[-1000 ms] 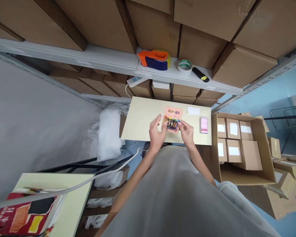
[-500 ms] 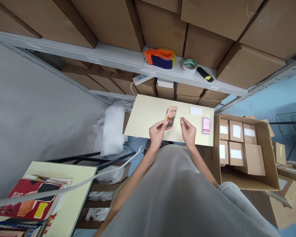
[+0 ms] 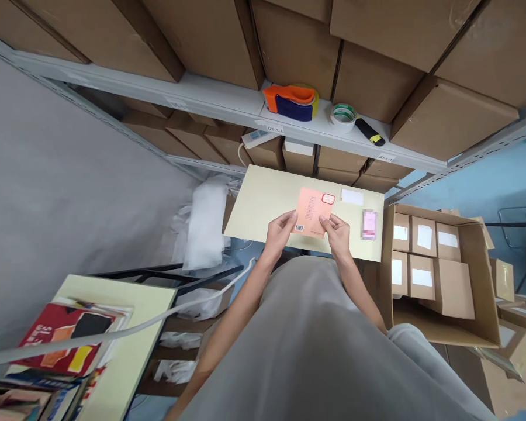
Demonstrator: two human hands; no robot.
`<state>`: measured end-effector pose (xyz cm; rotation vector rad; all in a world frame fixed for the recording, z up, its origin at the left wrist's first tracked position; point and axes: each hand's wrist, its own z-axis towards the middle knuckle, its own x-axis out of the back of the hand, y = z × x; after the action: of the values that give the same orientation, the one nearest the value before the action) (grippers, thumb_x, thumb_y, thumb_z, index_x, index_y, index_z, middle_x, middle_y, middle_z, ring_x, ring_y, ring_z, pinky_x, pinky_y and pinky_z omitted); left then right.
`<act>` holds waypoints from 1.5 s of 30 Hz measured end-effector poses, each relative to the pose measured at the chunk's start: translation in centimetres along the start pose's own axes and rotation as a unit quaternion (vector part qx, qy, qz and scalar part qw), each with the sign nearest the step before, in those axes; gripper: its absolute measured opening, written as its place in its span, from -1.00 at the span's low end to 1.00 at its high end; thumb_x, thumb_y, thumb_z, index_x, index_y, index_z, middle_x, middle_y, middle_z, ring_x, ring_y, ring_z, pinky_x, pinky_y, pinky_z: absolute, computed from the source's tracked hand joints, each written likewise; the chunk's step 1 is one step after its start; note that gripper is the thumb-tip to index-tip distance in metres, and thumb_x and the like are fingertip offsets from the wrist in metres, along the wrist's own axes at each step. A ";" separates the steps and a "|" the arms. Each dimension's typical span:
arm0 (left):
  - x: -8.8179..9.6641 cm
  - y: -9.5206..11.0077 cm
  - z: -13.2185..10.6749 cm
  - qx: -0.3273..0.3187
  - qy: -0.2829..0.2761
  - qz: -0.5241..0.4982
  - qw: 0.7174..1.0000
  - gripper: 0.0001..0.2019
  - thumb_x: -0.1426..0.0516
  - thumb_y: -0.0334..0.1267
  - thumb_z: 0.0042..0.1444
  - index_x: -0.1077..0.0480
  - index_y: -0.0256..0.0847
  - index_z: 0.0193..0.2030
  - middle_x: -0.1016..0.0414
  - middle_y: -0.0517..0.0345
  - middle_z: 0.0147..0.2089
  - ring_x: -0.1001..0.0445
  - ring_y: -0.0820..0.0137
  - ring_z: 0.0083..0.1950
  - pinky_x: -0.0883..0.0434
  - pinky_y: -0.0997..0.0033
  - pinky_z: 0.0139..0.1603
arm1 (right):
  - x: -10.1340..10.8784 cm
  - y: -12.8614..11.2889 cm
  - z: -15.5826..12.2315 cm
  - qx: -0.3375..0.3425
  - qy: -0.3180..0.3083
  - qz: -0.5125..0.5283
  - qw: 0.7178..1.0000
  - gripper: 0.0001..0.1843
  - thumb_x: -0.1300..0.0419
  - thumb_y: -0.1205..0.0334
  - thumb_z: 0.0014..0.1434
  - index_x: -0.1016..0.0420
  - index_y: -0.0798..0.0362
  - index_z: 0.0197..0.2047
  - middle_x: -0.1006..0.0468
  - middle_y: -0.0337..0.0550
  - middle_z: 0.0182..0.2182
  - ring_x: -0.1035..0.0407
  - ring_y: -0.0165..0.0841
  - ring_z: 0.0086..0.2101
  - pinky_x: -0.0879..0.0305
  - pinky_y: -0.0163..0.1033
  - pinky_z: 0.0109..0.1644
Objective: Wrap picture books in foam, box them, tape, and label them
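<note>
At booklet edges, fingers bent (seemingly)

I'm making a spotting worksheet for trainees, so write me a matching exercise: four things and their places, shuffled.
1. pink booklet
2. tape dispenser
3. white slip
4. red book

A. on the shelf
B. lower left of the picture
C. held by left hand and right hand
D. on the centre table

Pairs: 1-C, 2-A, 3-D, 4-B

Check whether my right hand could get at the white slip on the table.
Probably yes: the white slip lies near your right hand with nothing visible between, though that hand is holding the pink booklet.
</note>
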<state>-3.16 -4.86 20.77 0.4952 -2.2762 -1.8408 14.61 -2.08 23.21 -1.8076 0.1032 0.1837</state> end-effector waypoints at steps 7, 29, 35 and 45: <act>0.1 -1.1 0.0 0.028 0.062 -0.040 0.997 -0.25 -0.52 0.44 -0.07 -0.79 -0.24 -0.04 -0.83 -0.14 -0.02 -0.77 -0.01 0.05 -0.69 -0.02 0.16 | -0.2 1.4 0.7 -0.014 0.034 -0.025 0.999 -0.20 -0.58 -0.44 0.06 -0.80 0.07 0.08 -0.83 0.11 0.12 -0.71 0.14 0.21 -0.65 0.28 0.39; 2.5 0.0 2.4 0.034 0.004 -0.001 0.999 -0.28 -0.57 0.38 -0.15 -0.79 -0.22 -0.09 -0.82 -0.23 0.03 -0.77 -0.08 0.10 -0.65 -0.13 0.29 | 0.0 1.8 1.4 0.012 0.000 -0.060 0.998 -0.16 -0.40 -0.59 0.17 -0.77 0.03 0.09 -0.84 0.06 0.09 -0.70 -0.01 0.09 -0.65 0.04 0.24; -0.6 3.0 -0.6 -0.196 -0.026 0.172 0.965 -0.75 -0.41 0.06 0.33 -0.80 -0.04 -0.09 -0.83 -0.03 -0.04 -0.76 0.06 0.01 -0.62 -0.06 0.23 | -0.6 2.6 4.8 -0.058 -0.067 0.016 0.996 -0.37 -0.49 -0.45 0.14 -0.67 -0.03 -0.11 -0.84 0.00 -0.06 -0.70 -0.11 -0.01 -0.65 0.02 0.25; -0.4 2.8 0.4 -0.207 -0.046 0.206 0.955 -0.76 -0.35 0.00 0.38 -0.80 -0.05 -0.06 -0.83 -0.01 -0.03 -0.78 0.08 -0.02 -0.62 0.03 0.19 | -0.8 3.0 6.5 -0.092 -0.104 0.069 0.988 -0.48 -0.56 -0.30 0.11 -0.71 -0.04 -0.16 -0.83 -0.05 -0.09 -0.67 -0.17 -0.08 -0.67 -0.05 0.15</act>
<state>-3.32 -3.88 23.49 -0.1251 -1.7801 -2.0540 12.84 3.49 18.94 -1.9545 0.0640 0.4923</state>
